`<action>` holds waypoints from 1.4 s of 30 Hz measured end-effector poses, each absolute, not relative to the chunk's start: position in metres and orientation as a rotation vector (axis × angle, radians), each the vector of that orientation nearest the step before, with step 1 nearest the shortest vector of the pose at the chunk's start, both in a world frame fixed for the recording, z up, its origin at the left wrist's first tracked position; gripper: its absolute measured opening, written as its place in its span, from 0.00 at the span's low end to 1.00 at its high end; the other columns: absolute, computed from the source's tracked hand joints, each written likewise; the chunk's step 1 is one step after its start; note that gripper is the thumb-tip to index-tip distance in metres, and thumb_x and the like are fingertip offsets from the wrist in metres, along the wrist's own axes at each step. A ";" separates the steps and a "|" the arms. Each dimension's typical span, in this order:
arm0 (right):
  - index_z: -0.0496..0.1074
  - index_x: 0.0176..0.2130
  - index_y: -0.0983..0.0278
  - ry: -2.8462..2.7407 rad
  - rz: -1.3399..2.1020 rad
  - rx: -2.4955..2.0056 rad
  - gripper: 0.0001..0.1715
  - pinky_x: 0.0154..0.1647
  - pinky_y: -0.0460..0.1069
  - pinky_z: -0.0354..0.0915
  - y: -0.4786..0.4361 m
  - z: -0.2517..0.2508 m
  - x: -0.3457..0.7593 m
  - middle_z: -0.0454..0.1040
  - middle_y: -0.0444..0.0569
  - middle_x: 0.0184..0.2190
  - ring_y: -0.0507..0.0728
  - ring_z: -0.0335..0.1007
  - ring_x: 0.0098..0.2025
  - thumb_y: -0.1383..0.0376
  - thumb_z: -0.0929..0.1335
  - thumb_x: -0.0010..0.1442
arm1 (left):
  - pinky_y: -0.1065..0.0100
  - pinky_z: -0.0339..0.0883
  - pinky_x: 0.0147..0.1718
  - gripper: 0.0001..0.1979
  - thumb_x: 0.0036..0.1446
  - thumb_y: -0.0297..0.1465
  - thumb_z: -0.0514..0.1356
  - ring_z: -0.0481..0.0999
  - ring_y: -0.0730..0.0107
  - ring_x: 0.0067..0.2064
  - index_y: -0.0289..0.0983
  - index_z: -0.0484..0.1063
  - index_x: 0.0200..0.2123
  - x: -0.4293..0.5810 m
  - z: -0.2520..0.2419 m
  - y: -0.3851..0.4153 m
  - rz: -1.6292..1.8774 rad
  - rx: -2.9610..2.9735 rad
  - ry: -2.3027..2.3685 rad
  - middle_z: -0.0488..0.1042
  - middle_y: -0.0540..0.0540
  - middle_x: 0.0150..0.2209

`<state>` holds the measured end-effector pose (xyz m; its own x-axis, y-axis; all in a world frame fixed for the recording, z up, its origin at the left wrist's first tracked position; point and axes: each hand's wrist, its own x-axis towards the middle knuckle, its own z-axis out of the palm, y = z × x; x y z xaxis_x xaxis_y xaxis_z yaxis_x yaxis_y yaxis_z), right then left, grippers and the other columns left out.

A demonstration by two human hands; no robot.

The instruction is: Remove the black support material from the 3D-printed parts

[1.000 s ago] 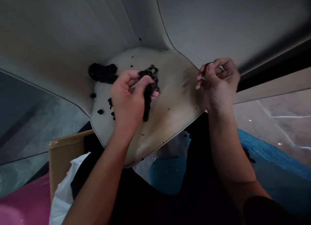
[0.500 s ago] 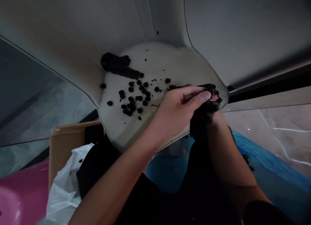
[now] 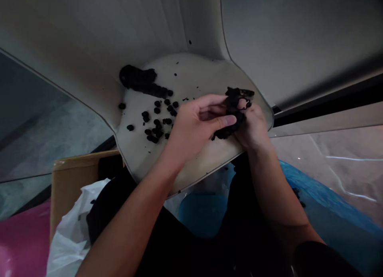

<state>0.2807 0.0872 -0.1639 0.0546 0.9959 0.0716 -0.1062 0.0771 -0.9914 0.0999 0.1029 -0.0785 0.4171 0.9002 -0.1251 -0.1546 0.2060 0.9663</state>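
Note:
Over the right part of the pale seat [image 3: 185,173], both hands grip a ragged black piece [image 3: 235,99] with holes in it, its exact kind unclear. My left hand [image 3: 191,125] pinches it, thumb on top. Behind and under the piece, my right hand [image 3: 254,127] holds its other side, fingers partly hidden. Several small round black lumps [image 3: 157,110] lie scattered on the seat left of my hands, among tiny black crumbs. Near the backrest rests a larger dark, V-shaped piece [image 3: 137,77], perhaps fabric.
A cardboard box [image 3: 80,163] with a white plastic bag [image 3: 73,237] stands at lower left, beside a pink plastic item [image 3: 24,241]. Blue plastic sheeting [image 3: 317,193] is at lower right. Between my knees sits a blue container [image 3: 203,213]. The backrest [image 3: 143,21] rises ahead.
Both hands, with the black piece, have moved left and inward over the seat. The piece is now lifted and bunched between them, and my right hand shows more. The view has shifted slightly.

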 end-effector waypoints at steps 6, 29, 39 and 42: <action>0.88 0.45 0.52 -1.209 0.994 -0.924 0.13 0.50 0.55 0.76 0.083 -0.149 0.284 0.86 0.44 0.44 0.58 0.81 0.44 0.48 0.78 0.70 | 0.61 0.82 0.49 0.13 0.51 0.25 0.81 0.86 0.65 0.42 0.42 0.85 0.39 0.098 -0.080 0.115 0.998 1.118 0.930 0.86 0.51 0.36; 0.73 0.29 0.61 -0.841 1.108 -1.071 0.36 0.31 0.47 0.61 0.082 -0.129 0.250 0.70 0.40 0.29 0.49 0.63 0.30 0.42 0.88 0.43 | 0.59 0.69 0.53 0.21 0.60 0.11 0.57 0.74 0.65 0.44 0.45 0.56 0.37 0.124 -0.104 0.106 1.385 1.596 1.239 0.70 0.51 0.39; 0.78 0.31 0.54 -0.651 1.020 -0.916 0.21 0.30 0.49 0.64 0.096 -0.137 0.311 0.76 0.41 0.32 0.54 0.70 0.35 0.55 0.88 0.49 | 0.54 0.76 0.54 0.19 0.65 0.19 0.62 0.76 0.58 0.48 0.44 0.57 0.31 0.091 -0.062 0.117 1.642 1.903 1.187 0.74 0.46 0.40; 0.79 0.33 0.53 -0.721 1.114 -0.960 0.18 0.28 0.49 0.63 0.095 -0.134 0.314 0.77 0.40 0.28 0.55 0.72 0.32 0.58 0.87 0.53 | 0.56 0.77 0.53 0.16 0.69 0.26 0.65 0.78 0.59 0.47 0.44 0.60 0.34 0.077 -0.058 0.124 1.448 1.892 1.051 0.75 0.46 0.41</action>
<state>0.3145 0.0948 -0.1340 0.2998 0.9539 0.0141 -0.4031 0.1401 -0.9044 0.0765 0.1235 -0.0581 0.1224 0.8300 0.5442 0.2606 -0.5560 0.7893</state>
